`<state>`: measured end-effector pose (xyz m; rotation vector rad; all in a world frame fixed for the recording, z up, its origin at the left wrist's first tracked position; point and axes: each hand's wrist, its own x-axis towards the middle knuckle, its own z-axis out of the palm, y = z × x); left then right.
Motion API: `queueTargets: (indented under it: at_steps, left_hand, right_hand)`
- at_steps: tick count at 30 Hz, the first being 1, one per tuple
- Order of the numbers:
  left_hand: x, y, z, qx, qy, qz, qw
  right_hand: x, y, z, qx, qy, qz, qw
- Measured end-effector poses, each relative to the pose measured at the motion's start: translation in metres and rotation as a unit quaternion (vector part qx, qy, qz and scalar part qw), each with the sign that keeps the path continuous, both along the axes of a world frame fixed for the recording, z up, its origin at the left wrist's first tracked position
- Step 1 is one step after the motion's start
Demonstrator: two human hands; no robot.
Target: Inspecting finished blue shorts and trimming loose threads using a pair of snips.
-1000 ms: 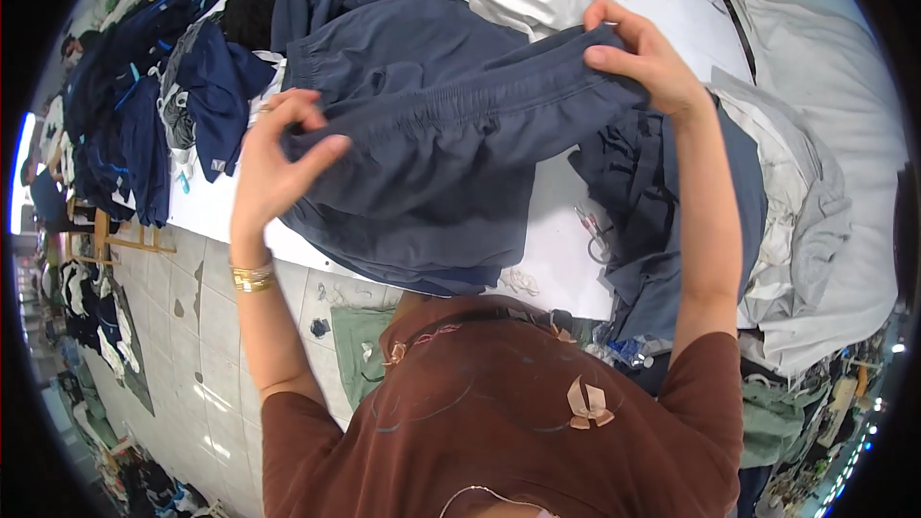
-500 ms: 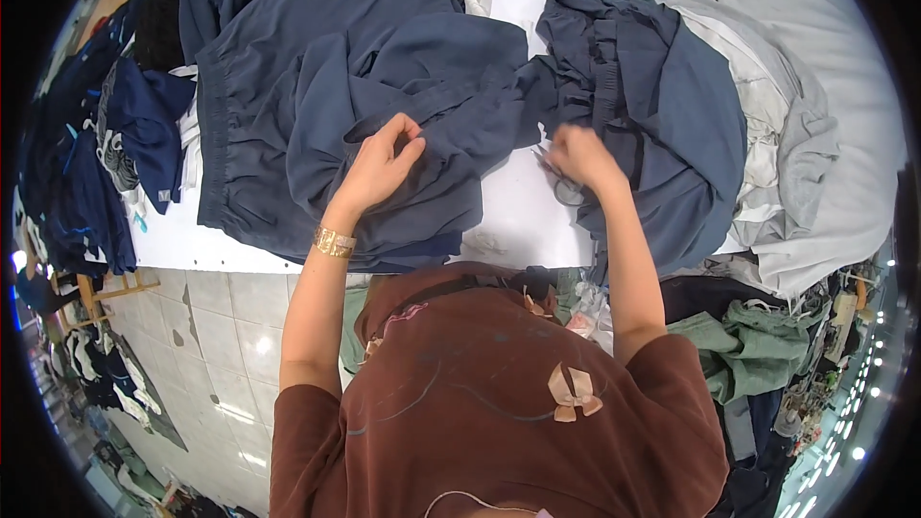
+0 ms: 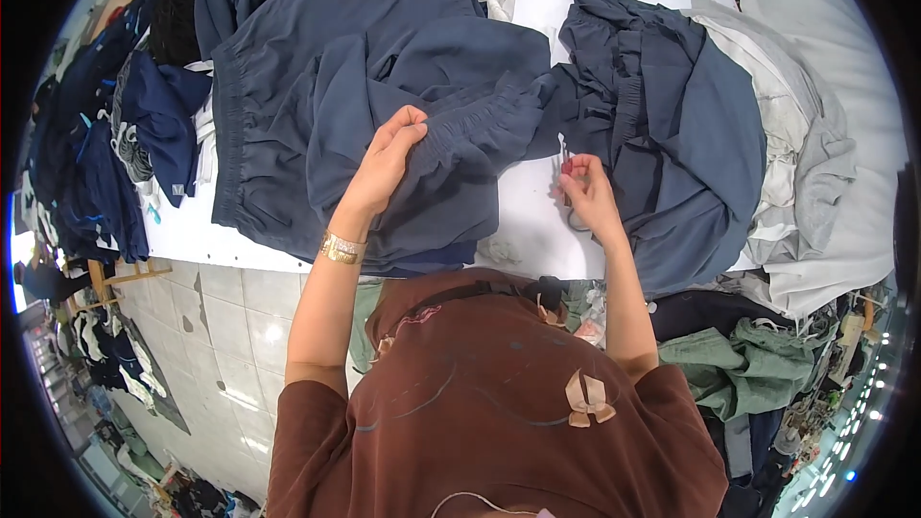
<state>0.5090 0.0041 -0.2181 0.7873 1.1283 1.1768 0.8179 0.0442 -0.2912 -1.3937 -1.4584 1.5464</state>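
Now red-handled tool (image 3: 567, 167) instead of grey-blue garment (image 3: 470, 129) in right hand (image 3: 590, 194), garment in left hand (image 3: 387, 155).

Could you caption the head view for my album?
Left hand pinching a dark blue-grey garment, right hand holding a small, partly red tool over a white table.

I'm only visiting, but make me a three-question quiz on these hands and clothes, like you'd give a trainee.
1. True or false: the left hand pinches a dark blue-grey garment.
2. The gold bracelet is on which of the person's sides? A) right only; B) left only; C) both.
3. What colour shows on the small tool in the right hand?

Key: 1. True. 2. B. 3. Red.
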Motion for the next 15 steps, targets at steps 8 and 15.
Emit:
queueTargets:
  at_steps: [8, 15]
  left_hand:
    - [0.001, -0.002, 0.004, 0.032, 0.035, 0.000, 0.999]
    - [0.006, -0.005, 0.010, 0.040, 0.036, -0.002, 0.999]
  right_hand:
    - [-0.070, -0.011, 0.072, 0.127, 0.046, 0.050, 0.990]
    - [-0.100, -0.026, 0.077, 0.372, -0.091, 0.067, 0.921]
